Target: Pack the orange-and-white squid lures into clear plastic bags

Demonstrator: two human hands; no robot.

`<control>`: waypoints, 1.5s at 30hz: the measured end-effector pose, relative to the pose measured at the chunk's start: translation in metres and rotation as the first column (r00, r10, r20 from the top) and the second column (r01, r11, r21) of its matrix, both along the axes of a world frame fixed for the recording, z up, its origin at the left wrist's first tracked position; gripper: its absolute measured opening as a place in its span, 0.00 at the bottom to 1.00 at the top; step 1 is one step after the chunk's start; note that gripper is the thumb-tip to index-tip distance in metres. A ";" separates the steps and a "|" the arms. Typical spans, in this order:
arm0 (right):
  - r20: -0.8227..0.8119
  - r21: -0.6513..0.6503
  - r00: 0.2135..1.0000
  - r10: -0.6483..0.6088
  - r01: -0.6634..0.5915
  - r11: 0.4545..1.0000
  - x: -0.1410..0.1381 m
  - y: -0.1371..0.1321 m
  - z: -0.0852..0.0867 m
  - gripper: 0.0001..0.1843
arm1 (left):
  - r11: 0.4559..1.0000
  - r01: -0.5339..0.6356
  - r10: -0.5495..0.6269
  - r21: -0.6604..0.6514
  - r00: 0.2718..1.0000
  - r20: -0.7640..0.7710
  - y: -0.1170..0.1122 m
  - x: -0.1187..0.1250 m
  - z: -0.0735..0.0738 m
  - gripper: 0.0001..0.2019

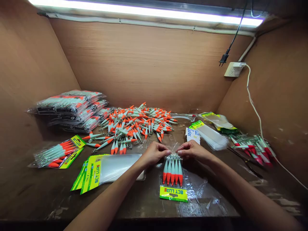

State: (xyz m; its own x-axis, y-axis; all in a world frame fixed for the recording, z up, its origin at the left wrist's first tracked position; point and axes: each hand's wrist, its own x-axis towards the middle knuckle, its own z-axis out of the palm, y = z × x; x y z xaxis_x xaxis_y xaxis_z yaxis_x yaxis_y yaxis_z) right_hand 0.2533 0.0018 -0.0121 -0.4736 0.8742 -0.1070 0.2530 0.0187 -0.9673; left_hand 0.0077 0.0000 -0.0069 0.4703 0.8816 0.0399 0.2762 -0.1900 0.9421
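Note:
In front of me lies a clear plastic packet [173, 190] with a yellow-green "BCT LURE" header at its near end. Several fishing lures [172, 173], pale with orange tips, rest side by side in it, orange ends toward me. My left hand [154, 153] pinches the far end of the packet on the left, thumb and forefinger together. On the right, my right hand [193, 150] pinches the same end. Between the fingertips a bit of thin clear film shows. Whether the packet's far end is sealed I cannot tell.
Behind my hands is a large heap of loose lures [137, 123]. At left stand stacked bagged packs [69, 107] and a filled packet [59, 152]; flat header bags [115, 166] lie nearer. At right are more bags [211, 136], red-white lures [255, 149] and a white cable [252, 102].

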 end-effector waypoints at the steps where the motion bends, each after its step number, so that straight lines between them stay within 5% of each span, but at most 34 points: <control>1: 0.044 0.070 0.999 0.010 -0.013 0.997 -0.001 -0.001 -0.001 0.18 | 0.998 0.023 -0.020 0.056 0.998 -0.056 0.001 -0.003 0.000 0.18; 5: 0.180 0.469 0.982 -0.057 -0.034 0.882 -0.007 -0.006 -0.006 0.09 | 0.974 0.062 -0.016 0.219 0.978 -0.208 0.005 -0.011 -0.001 0.16; 8: 0.191 0.575 0.980 -0.060 -0.062 0.816 -0.010 -0.010 -0.011 0.08 | 0.980 0.109 -0.082 0.168 0.984 -0.156 0.007 -0.011 -0.003 0.14; 13: 0.213 0.641 0.976 -0.050 -0.101 0.761 -0.010 -0.014 -0.015 0.09 | 0.974 0.166 -0.155 0.157 0.985 -0.080 0.007 -0.004 -0.005 0.44; 17: 0.301 0.727 0.947 -0.111 -0.152 0.670 -0.010 -0.020 -0.012 0.14 | 0.955 0.175 -0.136 0.240 0.976 -0.170 -0.003 -0.006 -0.002 0.28; 20: 0.429 0.799 0.887 -0.174 -0.283 0.530 -0.010 -0.025 -0.009 0.16 | 0.917 0.138 -0.051 0.373 0.971 -0.233 -0.011 -0.009 -0.003 0.19; 24: 0.596 0.796 0.760 -0.260 -0.516 0.317 -0.010 -0.041 -0.004 0.19 | 0.852 0.141 0.007 0.504 0.960 -0.279 -0.020 -0.016 -0.010 0.14; 27: 0.672 0.741 0.677 -0.299 -0.615 0.270 -0.004 -0.058 0.000 0.22 | 0.819 0.231 -0.037 0.525 0.935 -0.353 -0.029 -0.027 -0.011 0.16; 31: 0.738 0.674 0.640 -0.214 -0.675 0.301 0.012 -0.072 0.006 0.29 | 0.757 0.434 -0.107 0.488 0.820 -0.563 -0.046 -0.046 0.001 0.31; 33: 0.727 0.664 0.679 -0.108 -0.653 0.364 0.017 -0.073 0.007 0.26 | 0.756 0.471 -0.109 0.454 0.775 -0.623 -0.051 -0.049 0.007 0.31; 37: 0.475 0.659 0.865 -0.163 -0.227 0.717 0.011 -0.059 0.001 0.17 | 0.838 0.262 0.075 0.478 0.813 -0.578 -0.043 -0.037 0.005 0.27; 39: 0.389 0.565 0.893 -0.225 -0.038 0.824 0.001 -0.048 -0.003 0.20 | 0.849 0.191 0.145 0.493 0.813 -0.564 -0.036 -0.028 -0.001 0.26; 45: 0.335 0.417 0.939 -0.083 -0.069 0.906 -0.018 -0.031 -0.005 0.17 | 0.848 0.184 0.079 0.498 0.883 -0.462 -0.029 -0.026 -0.012 0.12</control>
